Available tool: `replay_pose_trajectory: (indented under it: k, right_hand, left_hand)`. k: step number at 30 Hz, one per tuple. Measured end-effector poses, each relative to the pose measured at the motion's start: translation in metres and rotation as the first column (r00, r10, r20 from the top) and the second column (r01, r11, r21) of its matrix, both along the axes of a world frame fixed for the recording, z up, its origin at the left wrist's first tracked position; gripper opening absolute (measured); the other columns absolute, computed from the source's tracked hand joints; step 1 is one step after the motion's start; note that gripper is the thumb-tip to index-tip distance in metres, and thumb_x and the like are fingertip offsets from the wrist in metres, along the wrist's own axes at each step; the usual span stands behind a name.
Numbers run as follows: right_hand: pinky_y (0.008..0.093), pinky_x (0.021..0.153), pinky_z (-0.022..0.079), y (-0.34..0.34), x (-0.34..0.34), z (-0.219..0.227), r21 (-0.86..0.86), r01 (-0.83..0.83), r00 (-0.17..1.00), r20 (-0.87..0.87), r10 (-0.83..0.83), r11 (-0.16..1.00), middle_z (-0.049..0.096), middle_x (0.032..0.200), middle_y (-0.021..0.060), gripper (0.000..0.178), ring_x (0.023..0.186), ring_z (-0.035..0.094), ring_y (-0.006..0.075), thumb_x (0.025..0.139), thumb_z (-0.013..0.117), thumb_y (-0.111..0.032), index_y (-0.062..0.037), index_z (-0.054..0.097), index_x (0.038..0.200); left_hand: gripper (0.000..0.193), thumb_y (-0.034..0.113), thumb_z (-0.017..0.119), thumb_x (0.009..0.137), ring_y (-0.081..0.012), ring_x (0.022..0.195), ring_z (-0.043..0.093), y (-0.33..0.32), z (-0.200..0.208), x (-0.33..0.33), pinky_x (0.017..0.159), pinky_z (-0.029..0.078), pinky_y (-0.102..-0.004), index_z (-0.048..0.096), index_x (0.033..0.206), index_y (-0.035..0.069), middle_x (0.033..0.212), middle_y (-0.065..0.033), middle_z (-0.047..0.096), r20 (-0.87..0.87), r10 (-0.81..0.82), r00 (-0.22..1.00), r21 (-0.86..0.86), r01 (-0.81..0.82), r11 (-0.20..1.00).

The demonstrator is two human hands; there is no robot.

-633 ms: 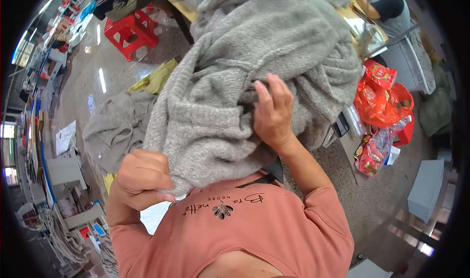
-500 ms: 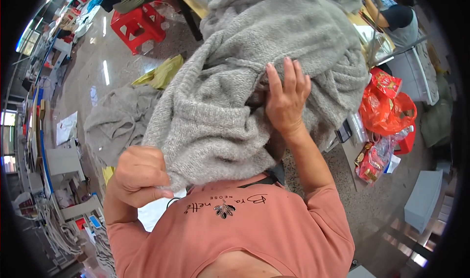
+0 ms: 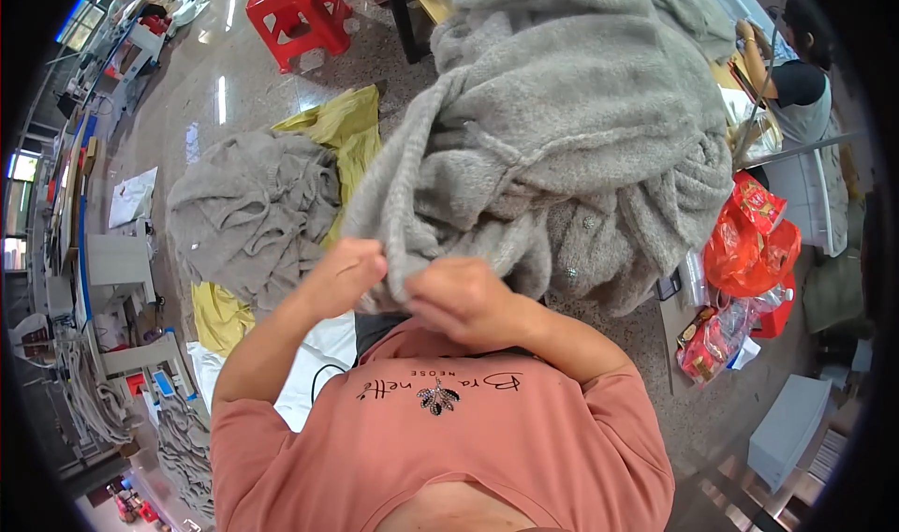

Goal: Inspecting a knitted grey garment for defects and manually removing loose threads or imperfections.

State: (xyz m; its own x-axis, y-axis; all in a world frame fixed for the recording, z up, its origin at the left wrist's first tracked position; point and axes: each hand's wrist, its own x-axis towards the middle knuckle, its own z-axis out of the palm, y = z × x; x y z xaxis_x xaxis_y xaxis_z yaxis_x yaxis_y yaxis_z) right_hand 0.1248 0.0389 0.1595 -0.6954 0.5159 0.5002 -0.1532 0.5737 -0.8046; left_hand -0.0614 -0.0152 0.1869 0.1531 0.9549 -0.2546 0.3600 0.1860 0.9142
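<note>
Drawn together since earlier, both hands (image 3: 464, 298) grip grey knitwear (image 3: 581, 92), its long axis running away and slightly rightward.

A red stool (image 3: 304, 28) stands on the speckled floor (image 3: 253, 87), near a yellow sheet (image 3: 363, 129). At the right edge of a pale board (image 3: 671, 331) lies a clear bag (image 3: 743, 318) of red packets (image 3: 700, 357), just beside a red carrier bag (image 3: 744, 251).
</note>
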Motion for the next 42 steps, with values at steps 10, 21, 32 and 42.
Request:
replay_pose_trajectory:
  k: [10,21,32,42]
  right_hand:
    - [0.0401,0.076,0.037,0.047,-0.025,0.026,0.602,0.105,0.989,0.021,-0.147,0.791,0.056,0.083,0.0021,0.028,0.082,0.052,0.0201,0.057,0.059,-0.007,-0.0126,0.056,0.084]
    - [0.0449,0.084,0.033,0.108,0.006,-0.009,0.533,-0.074,0.788,0.55,-0.279,0.843,0.057,0.071,0.0045,0.013,0.077,0.053,0.0244,0.059,0.058,-0.011,-0.0073,0.055,0.07]
    - [0.0345,0.066,0.047,0.051,0.076,0.093,0.481,0.665,0.732,-0.271,-0.625,0.571,0.055,0.074,0.0108,0.033,0.066,0.056,0.0232,0.064,0.071,-0.017,-0.0019,0.051,0.084]
    - [0.0278,0.062,0.045,0.017,0.077,0.054,0.001,-0.007,0.987,0.159,0.007,1.0,0.056,0.088,0.0135,0.076,0.074,0.057,0.0226,0.049,0.079,-0.038,0.0006,0.051,0.107]
  left_hand:
    - [0.013,0.006,0.056,0.068,-0.022,0.042,0.047,-0.017,0.037,-0.007,0.041,0.035,-0.032,0.048,0.058,0.003,0.05,-0.0115,0.045,-0.18,-0.391,0.903,0.441,0.429,0.788]
    - [0.011,0.009,0.053,0.066,-0.0224,0.055,0.05,-0.126,0.145,-0.134,0.053,0.04,-0.0308,0.054,0.066,-0.001,0.065,-0.0124,0.055,-0.556,0.317,0.769,0.73,0.269,0.628]
    - [0.024,0.024,0.044,0.082,-0.0157,0.065,0.05,-0.111,0.142,-0.133,0.06,0.04,-0.0271,0.053,0.082,0.001,0.072,-0.0077,0.052,-0.408,0.764,0.5,0.849,-0.1,0.519]
    - [0.017,0.004,0.056,0.06,-0.0226,0.063,0.057,-0.012,0.033,0.017,0.059,0.045,-0.0296,0.057,0.077,0.003,0.07,-0.0105,0.058,-0.059,-0.023,0.998,0.25,0.037,0.968]
